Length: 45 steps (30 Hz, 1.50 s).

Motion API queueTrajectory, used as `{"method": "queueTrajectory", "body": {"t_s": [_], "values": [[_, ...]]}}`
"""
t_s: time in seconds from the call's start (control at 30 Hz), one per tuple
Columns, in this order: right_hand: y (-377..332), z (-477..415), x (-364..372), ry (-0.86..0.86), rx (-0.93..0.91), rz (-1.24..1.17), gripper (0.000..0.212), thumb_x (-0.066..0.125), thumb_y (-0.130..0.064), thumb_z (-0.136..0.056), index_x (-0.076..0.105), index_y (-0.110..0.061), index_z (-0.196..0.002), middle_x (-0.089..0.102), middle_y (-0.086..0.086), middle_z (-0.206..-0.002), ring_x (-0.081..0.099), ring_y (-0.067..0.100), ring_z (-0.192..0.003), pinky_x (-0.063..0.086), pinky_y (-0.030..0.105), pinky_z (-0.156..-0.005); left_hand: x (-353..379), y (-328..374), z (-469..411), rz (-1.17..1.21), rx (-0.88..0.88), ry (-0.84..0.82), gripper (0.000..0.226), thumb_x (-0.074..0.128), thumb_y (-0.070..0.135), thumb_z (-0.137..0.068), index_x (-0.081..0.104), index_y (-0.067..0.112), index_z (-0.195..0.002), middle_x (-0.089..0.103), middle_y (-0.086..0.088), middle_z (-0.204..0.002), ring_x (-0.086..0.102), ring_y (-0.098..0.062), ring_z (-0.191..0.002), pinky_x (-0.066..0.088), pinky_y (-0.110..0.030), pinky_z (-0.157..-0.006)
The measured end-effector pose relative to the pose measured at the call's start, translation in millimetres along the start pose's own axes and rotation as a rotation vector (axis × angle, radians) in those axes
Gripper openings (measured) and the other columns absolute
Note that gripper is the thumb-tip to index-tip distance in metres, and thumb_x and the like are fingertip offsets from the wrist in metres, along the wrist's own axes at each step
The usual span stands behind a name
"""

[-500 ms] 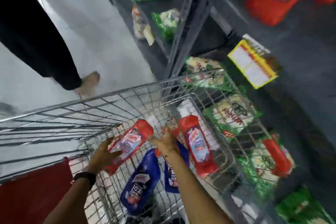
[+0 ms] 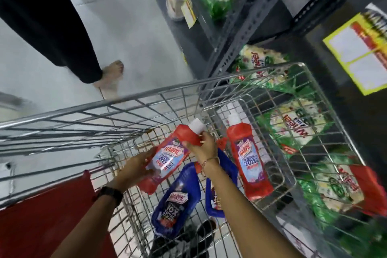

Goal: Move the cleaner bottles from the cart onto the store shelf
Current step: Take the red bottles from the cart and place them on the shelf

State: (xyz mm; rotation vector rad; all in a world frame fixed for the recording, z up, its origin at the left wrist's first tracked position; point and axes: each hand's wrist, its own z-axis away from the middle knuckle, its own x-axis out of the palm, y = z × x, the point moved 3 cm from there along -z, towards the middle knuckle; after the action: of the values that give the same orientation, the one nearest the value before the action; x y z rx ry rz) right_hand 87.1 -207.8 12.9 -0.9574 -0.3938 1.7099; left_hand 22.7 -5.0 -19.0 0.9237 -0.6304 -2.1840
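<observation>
A red cleaner bottle (image 2: pixel 170 157) with a white cap is held tilted over the wire cart (image 2: pixel 146 98). My left hand (image 2: pixel 139 164) grips its lower body and my right hand (image 2: pixel 202 145) grips its neck. A second red bottle (image 2: pixel 249 159) leans in the cart's right side. Two blue bottles lie on the cart floor: one blue bottle (image 2: pixel 178 201) under my arms, the other blue bottle (image 2: pixel 213 197) partly hidden by my right forearm. The dark metal store shelf (image 2: pixel 240 33) stands to the right of the cart.
Green bags (image 2: pixel 293 123) fill the lower shelf behind the cart's right wall. A yellow price tag (image 2: pixel 356 54) hangs on the shelf edge. Another person's dark-clothed leg and bare foot (image 2: pixel 111 75) stand on the tiled floor at upper left. A red cart panel (image 2: pixel 41 216) is at lower left.
My right hand has moved from the bottles in the cart onto the neck of the red bottle, which my left hand held. The bottle now sits higher and more toward the right.
</observation>
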Motion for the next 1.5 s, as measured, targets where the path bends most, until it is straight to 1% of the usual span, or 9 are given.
{"method": "queueTrajectory", "body": {"t_s": [0.13,0.37,0.5,0.6,0.73,0.97,1.17,1.3,1.5], "values": [[-29.5,21.6,-40.2,0.079,-0.137,-0.004,0.057,0.085,-0.018,-0.057,0.059,-0.009,-0.107,0.062,0.016,-0.113,0.059,0.028,-0.101,0.051,0.042,-0.086,4.3,35.6,10.1,0.161,0.116,0.009,0.072,0.072,0.024,-0.076,0.029,0.048,-0.129,0.058,0.006,-0.113,0.061,-0.004,-0.089,0.054,-0.015,-0.063],[-102.0,107.1,-149.4,0.335,-0.47,0.01,0.058,0.086,-0.018,-0.055,0.06,-0.014,-0.107,0.052,-0.005,-0.1,0.054,0.003,-0.087,0.047,0.005,-0.073,1.3,150.8,37.0,0.349,0.396,0.121,0.065,0.075,0.041,-0.068,0.04,0.057,-0.12,0.056,0.009,-0.116,0.059,0.0,-0.102,0.055,-0.018,-0.076],[-151.4,180.0,-223.9,0.567,-0.723,0.038,0.061,0.086,-0.024,-0.054,0.061,-0.014,-0.109,0.044,-0.025,-0.097,0.051,-0.008,-0.088,0.048,0.013,-0.081,-10.8,245.5,60.4,0.324,0.65,0.209,0.065,0.072,0.043,-0.071,0.042,0.043,-0.129,0.056,0.013,-0.12,0.056,-0.003,-0.109,0.053,-0.033,-0.09],[-193.5,237.1,-292.2,0.765,-0.906,0.047,0.058,0.084,-0.028,-0.056,0.058,-0.024,-0.108,0.044,-0.026,-0.097,0.052,-0.001,-0.085,0.053,0.027,-0.075,-24.0,339.7,81.8,0.268,0.898,0.277,0.067,0.061,0.055,-0.076,0.033,0.041,-0.135,0.052,0.009,-0.129,0.052,-0.01,-0.118,0.048,-0.032,-0.096],[-235.9,276.9,-370.8,0.992,-1.073,0.079,0.059,0.081,-0.024,-0.059,0.057,-0.016,-0.113,0.048,-0.005,-0.096,0.047,0.0,-0.081,0.04,0.001,-0.073,-30.8,453.1,95.2,0.234,1.116,0.328,0.07,0.059,0.059,-0.077,0.026,0.046,-0.137,0.047,0.032,-0.115,0.053,-0.001,-0.108,0.047,-0.022,-0.09],[-266.0,244.7,-443.3,1.011,-0.994,0.115,0.061,0.083,-0.016,-0.058,0.059,-0.011,-0.114,0.049,0.002,-0.103,0.051,0.013,-0.094,0.038,0.002,-0.082,-5.4,551.8,50.3,0.424,1.043,0.133,0.084,0.078,0.036,-0.065,0.035,0.026,-0.137,0.056,-0.006,-0.132,0.055,-0.021,-0.119,0.047,-0.049,-0.099],[-272.4,208.4,-459.0,0.942,-0.915,0.115,0.062,0.084,-0.016,-0.057,0.06,-0.009,-0.114,0.053,0.009,-0.104,0.05,0.013,-0.09,0.034,-0.005,-0.078,6.7,560.0,23.3,0.46,0.996,0.1,0.083,0.078,0.02,-0.069,0.033,0.017,-0.139,0.058,0.002,-0.124,0.058,0.004,-0.104,0.05,-0.012,-0.084],[-269.8,205.3,-462.5,0.96,-0.875,0.019,0.06,0.082,-0.015,-0.059,0.058,-0.012,-0.114,0.055,0.013,-0.114,0.056,0.019,-0.098,0.048,0.03,-0.093,6.0,568.7,20.9,0.441,0.97,0.067,0.082,0.077,0.012,-0.07,0.031,0.013,-0.139,0.056,-0.001,-0.125,0.056,-0.01,-0.111,0.05,-0.019,-0.091],[-247.7,207.9,-437.7,1.128,-0.938,-0.024,0.061,0.075,-0.029,-0.071,0.051,-0.006,-0.122,0.05,0.013,-0.117,0.053,0.025,-0.111,0.044,0.037,-0.098,3.4,535.9,51.6,0.454,1.037,0.22,0.074,0.071,0.02,-0.078,0.029,0.032,-0.138,0.049,0.009,-0.129,0.049,0.003,-0.116,0.043,-0.005,-0.087]]}}
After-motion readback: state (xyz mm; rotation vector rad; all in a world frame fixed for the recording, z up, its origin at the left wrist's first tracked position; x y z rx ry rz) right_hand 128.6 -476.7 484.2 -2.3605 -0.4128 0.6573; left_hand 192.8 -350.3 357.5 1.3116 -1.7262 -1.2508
